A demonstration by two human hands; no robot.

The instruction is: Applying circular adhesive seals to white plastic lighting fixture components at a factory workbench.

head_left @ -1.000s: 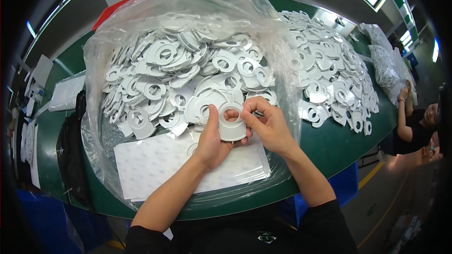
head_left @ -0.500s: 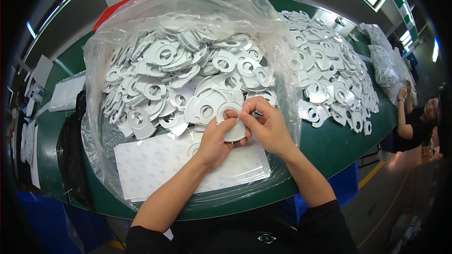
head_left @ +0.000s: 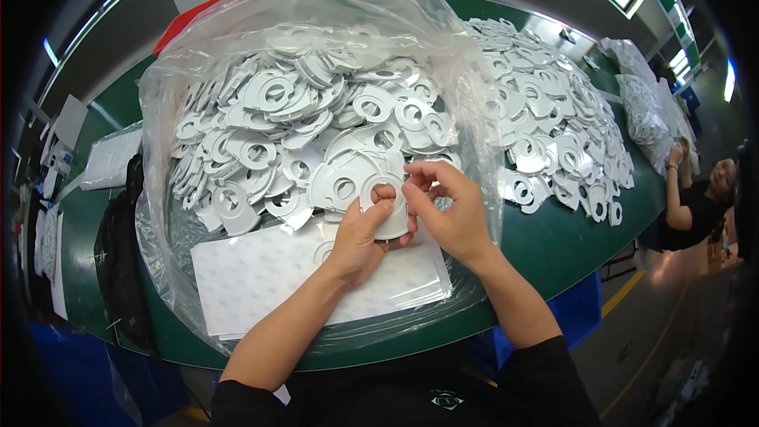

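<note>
My left hand (head_left: 357, 239) grips a white flat disc with a round hole (head_left: 387, 204) from below, thumb on its face. My right hand (head_left: 445, 207) pinches at the disc's right rim with fingertips. Both hands hover over a stack of white sheets (head_left: 261, 273) lying inside an open clear plastic bag (head_left: 316, 39). Behind the hands, the bag holds a heap of several white ring-shaped parts (head_left: 300, 126).
A second loose heap of white ring parts (head_left: 553, 126) covers the green table (head_left: 569, 245) to the right. A black bag (head_left: 118, 253) lies at the left. Smaller filled plastic bags (head_left: 644, 103) sit far right, where another person (head_left: 704, 198) leans on the table edge.
My hands have stayed in place with the disc; my fingers have shifted slightly around its rim, and the disc has turned a little.
</note>
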